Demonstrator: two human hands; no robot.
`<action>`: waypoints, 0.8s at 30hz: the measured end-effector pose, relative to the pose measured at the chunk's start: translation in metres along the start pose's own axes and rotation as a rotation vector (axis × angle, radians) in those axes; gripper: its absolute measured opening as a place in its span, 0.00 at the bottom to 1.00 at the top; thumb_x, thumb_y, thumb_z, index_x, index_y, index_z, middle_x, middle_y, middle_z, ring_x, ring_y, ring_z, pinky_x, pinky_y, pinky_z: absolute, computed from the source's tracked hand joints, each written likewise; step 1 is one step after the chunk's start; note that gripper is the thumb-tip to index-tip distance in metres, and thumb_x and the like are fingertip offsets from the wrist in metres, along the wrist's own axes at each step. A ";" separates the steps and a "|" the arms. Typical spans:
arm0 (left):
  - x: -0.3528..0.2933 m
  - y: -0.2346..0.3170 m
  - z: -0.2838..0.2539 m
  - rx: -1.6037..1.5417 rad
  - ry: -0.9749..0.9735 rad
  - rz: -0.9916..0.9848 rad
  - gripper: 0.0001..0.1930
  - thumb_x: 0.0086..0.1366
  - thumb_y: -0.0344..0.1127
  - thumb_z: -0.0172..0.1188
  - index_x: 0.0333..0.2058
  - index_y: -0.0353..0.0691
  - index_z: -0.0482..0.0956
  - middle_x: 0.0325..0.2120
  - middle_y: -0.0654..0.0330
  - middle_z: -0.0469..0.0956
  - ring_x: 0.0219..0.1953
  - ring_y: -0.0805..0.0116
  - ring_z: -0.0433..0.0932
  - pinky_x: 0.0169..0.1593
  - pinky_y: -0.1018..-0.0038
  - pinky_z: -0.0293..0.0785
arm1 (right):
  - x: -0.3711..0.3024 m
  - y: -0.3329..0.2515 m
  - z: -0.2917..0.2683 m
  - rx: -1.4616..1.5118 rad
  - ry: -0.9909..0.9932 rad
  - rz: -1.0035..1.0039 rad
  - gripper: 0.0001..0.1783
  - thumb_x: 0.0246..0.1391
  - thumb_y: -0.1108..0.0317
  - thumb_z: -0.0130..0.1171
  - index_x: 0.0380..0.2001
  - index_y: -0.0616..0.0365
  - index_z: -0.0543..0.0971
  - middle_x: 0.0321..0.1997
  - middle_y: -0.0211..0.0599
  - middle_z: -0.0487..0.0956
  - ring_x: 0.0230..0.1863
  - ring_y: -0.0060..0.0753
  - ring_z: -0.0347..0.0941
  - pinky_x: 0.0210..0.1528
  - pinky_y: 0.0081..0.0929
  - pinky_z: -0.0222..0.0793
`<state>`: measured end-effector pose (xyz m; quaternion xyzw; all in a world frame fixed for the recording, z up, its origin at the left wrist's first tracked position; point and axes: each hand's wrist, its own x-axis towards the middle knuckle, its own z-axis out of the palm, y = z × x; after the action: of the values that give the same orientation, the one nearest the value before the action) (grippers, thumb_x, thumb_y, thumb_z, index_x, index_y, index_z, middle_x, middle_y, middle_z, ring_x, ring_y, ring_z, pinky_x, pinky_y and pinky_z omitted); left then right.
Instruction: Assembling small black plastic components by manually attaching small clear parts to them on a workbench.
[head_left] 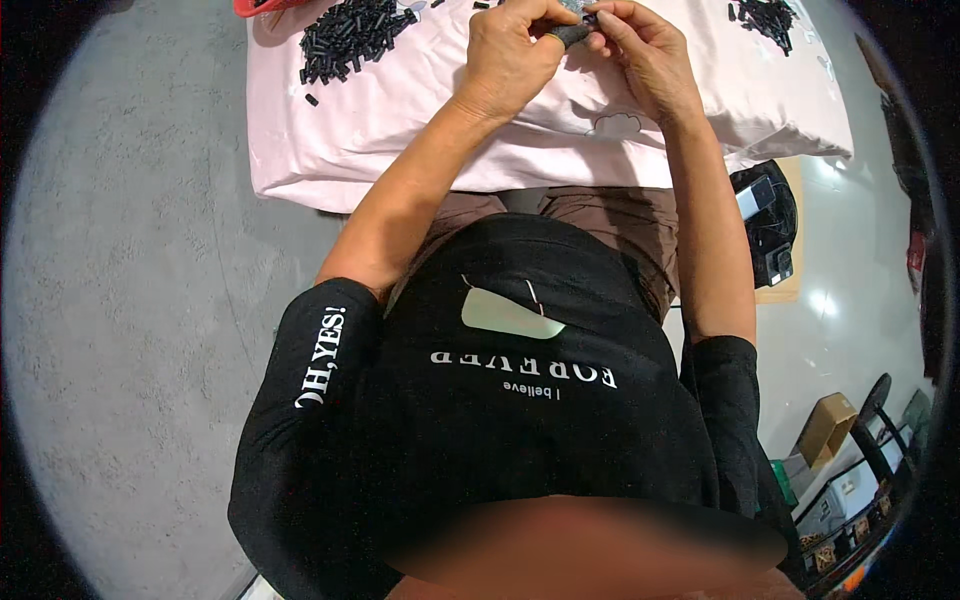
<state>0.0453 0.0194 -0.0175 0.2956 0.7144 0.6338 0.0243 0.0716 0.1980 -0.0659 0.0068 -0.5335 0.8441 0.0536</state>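
At the top edge of the head view, my left hand (508, 58) and my right hand (652, 58) meet over a pink-covered table (400, 150). A black sleeve with a yellowish rim (570, 35) seems to cover the thumb of my left hand. Fingers of both hands are closed together around something small and dark, mostly hidden by the fingertips. Just beyond them, a clear, shiny item (574, 5) is cut off by the frame. Left of my hands lies a heap of short black tubes (352, 40). A smaller heap of black pieces (768, 24) is at the right.
Part of a red basket (268, 7) shows at the far left corner of the table. One loose black tube (312, 100) lies near the left heap. Beside my right forearm, a black bag (768, 220) sits below the table. A cardboard box (828, 430) stands at the lower right.
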 end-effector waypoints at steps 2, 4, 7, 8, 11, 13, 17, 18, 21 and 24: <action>0.001 -0.005 0.001 0.065 0.009 0.165 0.09 0.61 0.15 0.54 0.34 0.31 0.81 0.27 0.62 0.82 0.29 0.77 0.78 0.34 0.79 0.74 | 0.000 0.002 -0.001 0.013 -0.012 0.001 0.06 0.68 0.72 0.58 0.42 0.63 0.81 0.28 0.30 0.81 0.27 0.18 0.76 0.33 0.16 0.74; 0.001 -0.005 0.001 0.130 0.019 0.330 0.08 0.62 0.16 0.55 0.34 0.31 0.81 0.27 0.62 0.82 0.29 0.78 0.78 0.33 0.78 0.74 | 0.000 0.002 -0.002 0.027 -0.024 0.002 0.06 0.68 0.72 0.58 0.41 0.63 0.81 0.29 0.30 0.82 0.27 0.18 0.76 0.33 0.16 0.75; 0.002 0.006 0.001 0.099 0.014 -0.021 0.06 0.63 0.17 0.58 0.34 0.32 0.81 0.26 0.62 0.82 0.28 0.78 0.78 0.32 0.78 0.75 | -0.001 0.001 -0.002 0.016 -0.018 0.042 0.06 0.67 0.72 0.59 0.41 0.62 0.81 0.30 0.30 0.82 0.27 0.17 0.76 0.32 0.16 0.75; 0.003 0.012 0.003 0.100 0.018 -0.079 0.05 0.63 0.17 0.59 0.34 0.32 0.82 0.26 0.62 0.82 0.27 0.78 0.78 0.31 0.79 0.75 | -0.001 0.001 -0.002 -0.019 -0.015 0.045 0.06 0.67 0.72 0.59 0.41 0.62 0.81 0.30 0.30 0.82 0.27 0.17 0.76 0.32 0.16 0.75; 0.004 0.026 0.003 0.143 0.007 -0.174 0.05 0.63 0.18 0.59 0.35 0.33 0.82 0.26 0.63 0.82 0.28 0.78 0.78 0.31 0.80 0.75 | -0.002 -0.001 -0.002 -0.045 -0.018 0.053 0.06 0.67 0.72 0.60 0.42 0.63 0.81 0.30 0.29 0.82 0.27 0.17 0.76 0.32 0.16 0.75; 0.003 0.023 -0.002 0.187 -0.003 -0.208 0.05 0.63 0.19 0.60 0.35 0.33 0.82 0.26 0.63 0.82 0.28 0.79 0.78 0.31 0.80 0.75 | -0.001 -0.001 -0.001 -0.035 -0.029 0.055 0.06 0.66 0.72 0.60 0.42 0.63 0.81 0.30 0.29 0.82 0.27 0.18 0.76 0.32 0.16 0.75; 0.008 -0.001 -0.032 0.144 0.169 -0.168 0.06 0.65 0.21 0.58 0.35 0.36 0.83 0.26 0.68 0.79 0.26 0.82 0.72 0.29 0.80 0.69 | 0.000 -0.002 -0.004 0.012 -0.030 0.037 0.06 0.67 0.72 0.60 0.41 0.63 0.81 0.30 0.30 0.81 0.27 0.18 0.76 0.32 0.15 0.73; 0.009 0.008 -0.040 0.145 0.235 -0.262 0.06 0.65 0.21 0.57 0.35 0.36 0.83 0.26 0.68 0.78 0.25 0.82 0.70 0.28 0.80 0.67 | 0.000 -0.002 -0.003 0.016 -0.019 0.044 0.06 0.67 0.72 0.59 0.41 0.64 0.81 0.29 0.30 0.81 0.27 0.18 0.75 0.32 0.14 0.73; 0.000 -0.009 -0.077 0.256 0.107 -0.231 0.07 0.66 0.21 0.55 0.34 0.35 0.83 0.24 0.70 0.75 0.27 0.83 0.68 0.30 0.80 0.64 | 0.002 -0.001 -0.002 0.065 -0.007 0.040 0.06 0.67 0.71 0.59 0.41 0.63 0.81 0.29 0.31 0.81 0.27 0.18 0.75 0.32 0.15 0.72; -0.005 -0.001 -0.077 0.504 0.089 -0.175 0.06 0.63 0.21 0.57 0.35 0.34 0.82 0.25 0.59 0.79 0.27 0.69 0.75 0.34 0.72 0.70 | 0.002 0.001 -0.007 0.074 0.004 0.024 0.06 0.68 0.71 0.59 0.41 0.63 0.81 0.29 0.31 0.81 0.26 0.17 0.74 0.31 0.15 0.71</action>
<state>0.0180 -0.0515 -0.0050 0.2013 0.8728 0.4438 -0.0269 0.0702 0.2037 -0.0695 0.0007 -0.5018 0.8639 0.0441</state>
